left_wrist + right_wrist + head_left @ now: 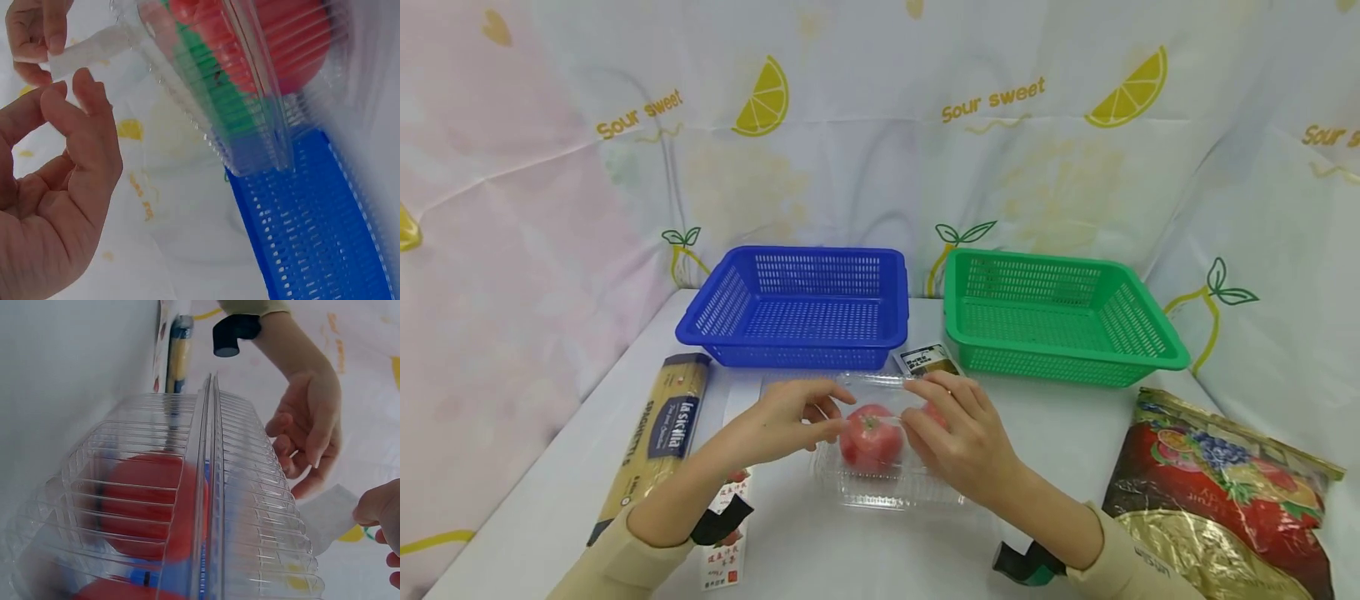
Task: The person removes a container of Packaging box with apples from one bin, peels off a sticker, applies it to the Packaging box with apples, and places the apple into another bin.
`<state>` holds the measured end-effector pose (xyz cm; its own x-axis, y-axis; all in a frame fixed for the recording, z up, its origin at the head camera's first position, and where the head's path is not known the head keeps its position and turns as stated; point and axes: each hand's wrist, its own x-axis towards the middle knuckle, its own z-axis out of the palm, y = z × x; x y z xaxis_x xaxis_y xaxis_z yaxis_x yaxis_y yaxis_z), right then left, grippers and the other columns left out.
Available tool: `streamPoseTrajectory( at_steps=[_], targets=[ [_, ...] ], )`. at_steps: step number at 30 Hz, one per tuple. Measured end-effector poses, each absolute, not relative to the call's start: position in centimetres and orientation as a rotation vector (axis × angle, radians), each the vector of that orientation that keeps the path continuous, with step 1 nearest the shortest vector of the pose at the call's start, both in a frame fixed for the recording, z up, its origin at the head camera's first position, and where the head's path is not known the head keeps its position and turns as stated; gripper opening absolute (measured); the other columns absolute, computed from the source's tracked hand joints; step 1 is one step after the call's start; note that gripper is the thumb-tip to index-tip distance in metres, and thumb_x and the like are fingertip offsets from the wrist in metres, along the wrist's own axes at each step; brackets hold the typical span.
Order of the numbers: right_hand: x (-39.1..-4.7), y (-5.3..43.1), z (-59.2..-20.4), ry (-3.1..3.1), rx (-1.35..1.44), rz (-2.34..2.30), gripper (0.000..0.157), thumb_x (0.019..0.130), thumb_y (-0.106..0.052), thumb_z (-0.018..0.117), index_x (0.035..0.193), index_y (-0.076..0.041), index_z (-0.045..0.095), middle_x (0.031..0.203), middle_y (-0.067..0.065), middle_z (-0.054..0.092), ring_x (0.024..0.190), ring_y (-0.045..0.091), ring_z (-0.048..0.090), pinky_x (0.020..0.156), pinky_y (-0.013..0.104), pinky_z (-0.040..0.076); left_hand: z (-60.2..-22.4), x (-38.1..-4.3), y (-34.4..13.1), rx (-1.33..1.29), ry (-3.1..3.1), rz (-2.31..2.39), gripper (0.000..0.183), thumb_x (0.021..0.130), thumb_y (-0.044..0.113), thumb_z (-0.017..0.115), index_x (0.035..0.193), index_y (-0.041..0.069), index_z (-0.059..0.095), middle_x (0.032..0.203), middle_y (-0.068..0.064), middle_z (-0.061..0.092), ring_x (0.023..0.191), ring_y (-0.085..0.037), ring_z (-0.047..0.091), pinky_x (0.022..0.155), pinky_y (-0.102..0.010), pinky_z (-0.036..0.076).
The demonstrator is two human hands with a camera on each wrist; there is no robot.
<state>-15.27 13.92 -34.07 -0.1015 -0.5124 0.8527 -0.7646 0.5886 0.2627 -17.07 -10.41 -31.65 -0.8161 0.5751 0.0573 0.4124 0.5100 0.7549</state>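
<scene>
A closed clear plastic clamshell box (902,496) lies on the white table in front of me. Inside it are red apple-like fruits (871,446), at least two. Above the lid, my right hand (958,433) pinches a whitish, see-through strip (328,519) between thumb and finger. The strip's other end reaches toward the lid; whether it sticks there I cannot tell. On the lid's left side my left hand (793,417) hovers with loosely bent fingers, thumb and forefinger apart. Nothing shows between its fingertips, which are close to the strip in the left wrist view.
Behind stand a blue basket (820,354) and a green basket (1060,362), with a small printed packet (927,360) between them. Left lies a spaghetti pack (673,429) beside a strip of printed stickers (724,558). A fruit-candy bag (1217,500) lies right.
</scene>
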Motion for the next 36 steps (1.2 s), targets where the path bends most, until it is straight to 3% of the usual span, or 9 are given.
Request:
streamPoseTrajectory(
  at_steps=[4, 9, 15, 22, 25, 32, 36],
  targets=[
    [-15.4, 13.9, -34.0, -1.758, 1.049, 0.287, 0.024, 0.091, -0.014, 0.047, 0.077, -0.006, 0.065, 0.102, 0.014, 0.062, 0.094, 0.032, 0.055, 0.079, 0.04, 0.045, -32.2, -17.4, -9.5, 0.821, 2.412, 1.273, 0.022, 0.089, 0.018, 0.061, 0.106, 0.005, 0.063, 0.078, -0.006, 0.064, 0.067, -0.018, 0.059, 0.054, -0.03, 0.049],
    [-15.4, 13.8, -33.9, -1.739, 1.05, 0.284, 0.023, 0.09, -0.014, 0.048, 0.076, -0.006, 0.064, 0.101, 0.013, 0.063, 0.094, 0.031, 0.055, 0.079, 0.04, 0.045, -32.7, -18.0, -8.8, 0.758, 2.209, 1.367, 0.026, 0.092, 0.018, 0.054, 0.111, 0.0, 0.06, 0.078, -0.009, 0.065, 0.072, -0.025, 0.062, 0.058, -0.033, 0.051],
    [-15.3, 13.6, -33.8, -1.716, 1.069, 0.298, 0.021, 0.09, -0.013, 0.049, 0.076, -0.007, 0.064, 0.102, 0.013, 0.062, 0.093, 0.032, 0.055, 0.077, 0.039, 0.045, -33.3, -18.8, -8.0, 0.609, 2.01, 1.511, 0.036, 0.096, 0.018, 0.044, 0.123, -0.005, 0.051, 0.088, -0.011, 0.063, 0.079, -0.021, 0.063, 0.063, -0.028, 0.051],
    [-14.8, 13.6, -33.9, -1.734, 1.095, 0.296, 0.023, 0.091, -0.015, 0.048, 0.079, -0.008, 0.066, 0.104, 0.013, 0.061, 0.096, 0.031, 0.054, 0.077, 0.038, 0.043, -33.8, -19.5, -7.7, 0.595, 2.028, 1.516, 0.043, 0.094, 0.023, 0.05, 0.127, -0.005, 0.047, 0.111, -0.017, 0.061, 0.093, -0.025, 0.062, 0.072, -0.034, 0.052],
    [-14.7, 13.6, -34.0, -1.734, 1.1, 0.294, 0.024, 0.091, -0.015, 0.048, 0.079, -0.008, 0.066, 0.104, 0.013, 0.061, 0.096, 0.031, 0.054, 0.078, 0.039, 0.043, -33.8, -19.8, -7.6, 0.581, 2.027, 1.522, 0.042, 0.092, 0.021, 0.052, 0.126, -0.004, 0.049, 0.108, -0.015, 0.061, 0.086, -0.023, 0.06, 0.07, -0.033, 0.052],
    [-14.4, 13.8, -34.3, -1.771, 1.135, 0.265, 0.014, 0.087, -0.013, 0.054, 0.078, -0.009, 0.065, 0.105, 0.013, 0.061, 0.097, 0.03, 0.054, 0.081, 0.038, 0.044, -34.1, -20.7, -7.2, 0.574, 1.979, 1.574, 0.038, 0.09, 0.014, 0.056, 0.122, -0.006, 0.052, 0.077, -0.005, 0.057, 0.069, -0.017, 0.053, 0.062, -0.026, 0.05],
    [-14.3, 14.0, -34.4, -1.817, 1.152, 0.252, 0.012, 0.087, -0.014, 0.055, 0.081, -0.01, 0.064, 0.105, 0.012, 0.06, 0.099, 0.03, 0.054, 0.082, 0.037, 0.043, -34.0, -21.0, -7.0, 0.564, 2.023, 1.59, 0.037, 0.088, 0.013, 0.059, 0.12, -0.004, 0.054, 0.083, -0.006, 0.062, 0.069, -0.016, 0.057, 0.064, -0.028, 0.051]
  ],
)
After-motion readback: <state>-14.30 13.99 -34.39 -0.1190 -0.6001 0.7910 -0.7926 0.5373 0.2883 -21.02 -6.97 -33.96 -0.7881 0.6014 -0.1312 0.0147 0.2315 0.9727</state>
